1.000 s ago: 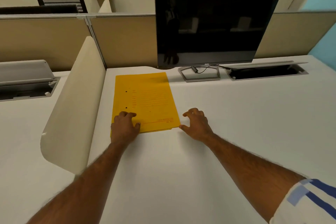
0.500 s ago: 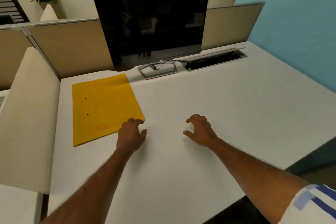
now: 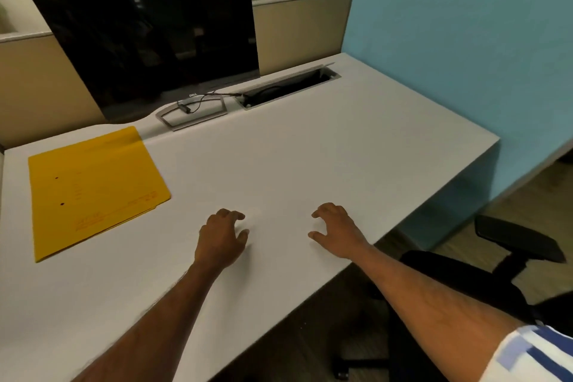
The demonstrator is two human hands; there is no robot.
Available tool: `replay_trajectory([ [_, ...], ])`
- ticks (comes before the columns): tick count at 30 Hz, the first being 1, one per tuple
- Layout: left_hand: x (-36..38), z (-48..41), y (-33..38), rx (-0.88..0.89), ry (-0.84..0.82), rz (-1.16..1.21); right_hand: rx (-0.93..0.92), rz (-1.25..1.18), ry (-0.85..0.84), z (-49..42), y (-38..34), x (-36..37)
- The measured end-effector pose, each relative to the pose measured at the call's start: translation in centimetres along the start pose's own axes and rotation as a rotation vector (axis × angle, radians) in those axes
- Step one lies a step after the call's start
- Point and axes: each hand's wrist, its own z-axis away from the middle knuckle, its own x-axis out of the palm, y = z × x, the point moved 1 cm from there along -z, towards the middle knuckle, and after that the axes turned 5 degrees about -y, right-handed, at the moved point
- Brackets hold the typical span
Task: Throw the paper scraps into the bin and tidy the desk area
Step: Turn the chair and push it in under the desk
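A yellow folder (image 3: 93, 186) lies flat on the white desk (image 3: 310, 158) at the left. My left hand (image 3: 221, 239) hovers over the desk to the right of the folder, apart from it, fingers curled and spread, holding nothing. My right hand (image 3: 336, 231) is beside it near the desk's front edge, also with fingers apart and nothing in it. No paper scraps and no bin show in this view.
A dark monitor (image 3: 152, 46) stands at the back on a grey stand (image 3: 192, 115), beside an open cable tray (image 3: 288, 87). A beige partition (image 3: 300, 31) runs behind. A blue wall (image 3: 449, 40) is at the right, a black office chair (image 3: 483, 273) below the desk edge.
Both hands have left the yellow folder and moved right across the desk. My view has swung right, so the chair and blue wall now show.
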Motion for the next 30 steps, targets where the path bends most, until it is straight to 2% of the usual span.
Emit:
replay_trajectory([
  [12, 7.5, 6.7, 12.1, 0.115, -0.098, -0.011, 0.041, -0.02, 0.071, 12.7, 11.0, -2.9],
  [18, 10.7, 10.7, 16.9, 0.19, -0.105, 0.03, 0.131, -0.018, 0.071, 19.2, 15.7, -3.3],
  [30, 18.2, 14.5, 25.3, 0.433, -0.352, -0.015, 0.409, 0.032, 0.239, 31.9, 21.5, -5.1],
])
